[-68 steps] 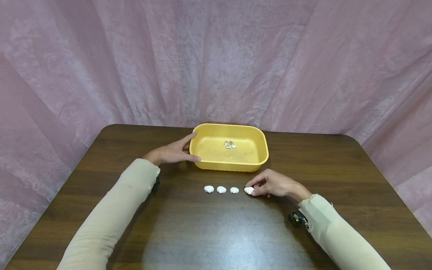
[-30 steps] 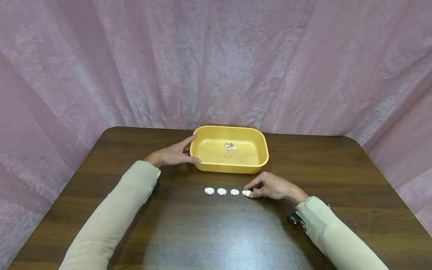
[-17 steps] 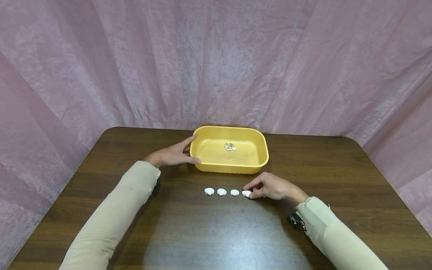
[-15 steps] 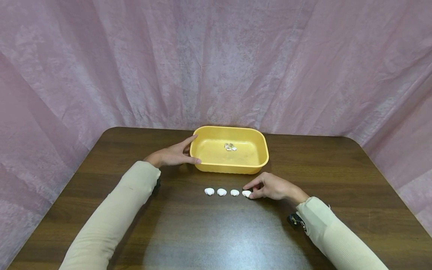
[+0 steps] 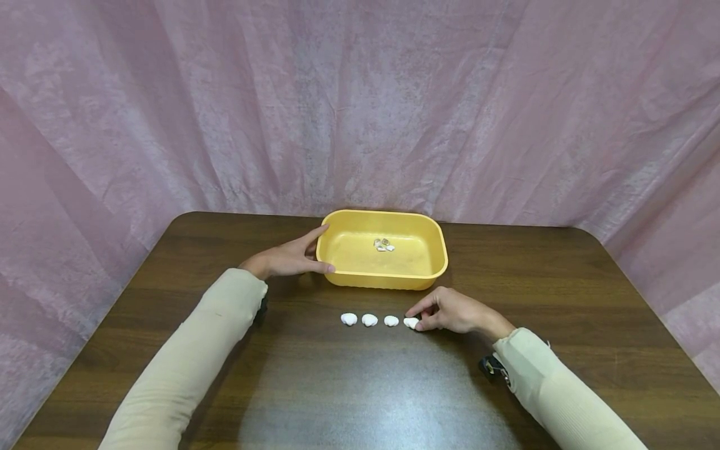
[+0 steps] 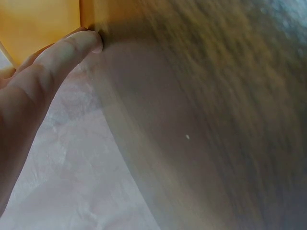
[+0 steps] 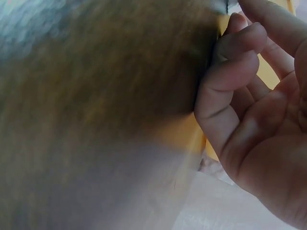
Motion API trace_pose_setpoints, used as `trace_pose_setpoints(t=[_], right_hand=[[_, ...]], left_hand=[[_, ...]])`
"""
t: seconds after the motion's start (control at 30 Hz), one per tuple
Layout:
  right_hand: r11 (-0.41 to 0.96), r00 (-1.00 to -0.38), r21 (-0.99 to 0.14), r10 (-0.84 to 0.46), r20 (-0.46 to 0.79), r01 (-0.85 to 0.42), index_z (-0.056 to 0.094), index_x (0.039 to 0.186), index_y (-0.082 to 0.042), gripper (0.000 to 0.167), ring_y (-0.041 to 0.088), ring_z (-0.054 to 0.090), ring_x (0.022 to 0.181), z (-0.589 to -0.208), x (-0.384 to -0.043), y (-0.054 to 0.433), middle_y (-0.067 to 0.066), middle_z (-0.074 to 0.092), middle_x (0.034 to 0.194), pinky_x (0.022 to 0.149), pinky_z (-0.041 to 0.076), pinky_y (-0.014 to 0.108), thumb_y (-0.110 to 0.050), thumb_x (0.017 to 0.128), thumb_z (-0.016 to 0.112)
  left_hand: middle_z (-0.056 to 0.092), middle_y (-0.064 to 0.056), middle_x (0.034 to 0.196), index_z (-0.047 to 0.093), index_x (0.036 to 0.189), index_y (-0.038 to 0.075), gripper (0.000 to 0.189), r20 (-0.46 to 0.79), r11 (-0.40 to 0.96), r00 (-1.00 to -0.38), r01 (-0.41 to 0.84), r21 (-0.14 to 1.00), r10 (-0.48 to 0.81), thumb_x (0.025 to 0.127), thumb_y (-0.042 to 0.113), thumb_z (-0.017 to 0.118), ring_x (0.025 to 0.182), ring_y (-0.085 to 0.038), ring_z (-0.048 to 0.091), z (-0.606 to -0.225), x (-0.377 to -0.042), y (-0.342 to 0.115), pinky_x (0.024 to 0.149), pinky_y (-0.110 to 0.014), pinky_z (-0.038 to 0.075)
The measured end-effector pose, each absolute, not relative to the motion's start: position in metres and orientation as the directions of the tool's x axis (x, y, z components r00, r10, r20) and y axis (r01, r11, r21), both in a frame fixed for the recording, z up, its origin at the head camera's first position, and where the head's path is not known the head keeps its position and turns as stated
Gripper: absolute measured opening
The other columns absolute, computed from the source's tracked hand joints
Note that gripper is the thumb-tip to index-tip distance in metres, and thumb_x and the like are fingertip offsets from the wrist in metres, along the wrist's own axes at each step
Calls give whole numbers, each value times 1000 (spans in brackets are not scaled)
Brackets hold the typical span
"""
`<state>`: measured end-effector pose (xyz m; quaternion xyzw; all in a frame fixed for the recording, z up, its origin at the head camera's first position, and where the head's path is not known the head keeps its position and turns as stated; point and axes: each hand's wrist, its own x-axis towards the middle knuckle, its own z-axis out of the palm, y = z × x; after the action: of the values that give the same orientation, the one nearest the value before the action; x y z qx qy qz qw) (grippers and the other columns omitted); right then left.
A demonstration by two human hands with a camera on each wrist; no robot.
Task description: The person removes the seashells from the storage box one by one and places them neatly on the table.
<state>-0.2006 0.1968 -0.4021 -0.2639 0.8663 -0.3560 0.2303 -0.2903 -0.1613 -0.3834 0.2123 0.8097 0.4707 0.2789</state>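
Observation:
In the head view, my right hand (image 5: 458, 310) pinches a white scallop-like seashell (image 5: 411, 323) between thumb and index finger, low at the tabletop. This shell forms the right end of a row with three more white shells, a left one (image 5: 349, 319), a middle one (image 5: 369, 320) and a right one (image 5: 390, 320). My left hand (image 5: 289, 257) rests against the left end of a yellow plastic basin (image 5: 382, 281), its thumb and index finger spread along the rim. The left wrist view shows the straight thumb (image 6: 67, 50) beside the yellow wall. In the right wrist view the pinched shell is mostly cut off.
Several small shells or pebbles (image 5: 384, 245) lie in the middle of the basin floor. The basin stands at the back of a dark wooden table (image 5: 337, 387), close to a pink curtain (image 5: 360, 112). Both forearms reach in from the front.
Since the earliest frame my right hand has slid the end shell slightly left, closer to its neighbour, and the head view has tilted a little. Over the last second nothing visibly moves.

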Motion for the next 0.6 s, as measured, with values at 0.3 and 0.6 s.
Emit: trace_pose_setpoints(t=[0.3, 0.6], right_hand=[[614, -757, -734, -616, -217, -290, 77, 110, -3, 24, 4, 44, 63, -402, -201, 196, -8, 53, 69, 57, 34, 19, -8, 87, 77], [609, -765, -757, -598, -240, -238, 74, 117, 0, 29, 5, 44, 55, -393, -201, 204, -7, 56, 70, 48, 36, 19, -11, 90, 75]], left_hand=[[33, -17, 158, -7, 161, 21, 108, -251, 463, -752, 81, 882, 610, 92, 28, 75, 143, -32, 36, -383, -290, -162, 115, -49, 29], [34, -17, 157, -7, 161, 21, 109, -251, 463, -753, 79, 883, 609, 91, 30, 76, 142, -31, 37, -384, -290, -162, 115, -48, 29]])
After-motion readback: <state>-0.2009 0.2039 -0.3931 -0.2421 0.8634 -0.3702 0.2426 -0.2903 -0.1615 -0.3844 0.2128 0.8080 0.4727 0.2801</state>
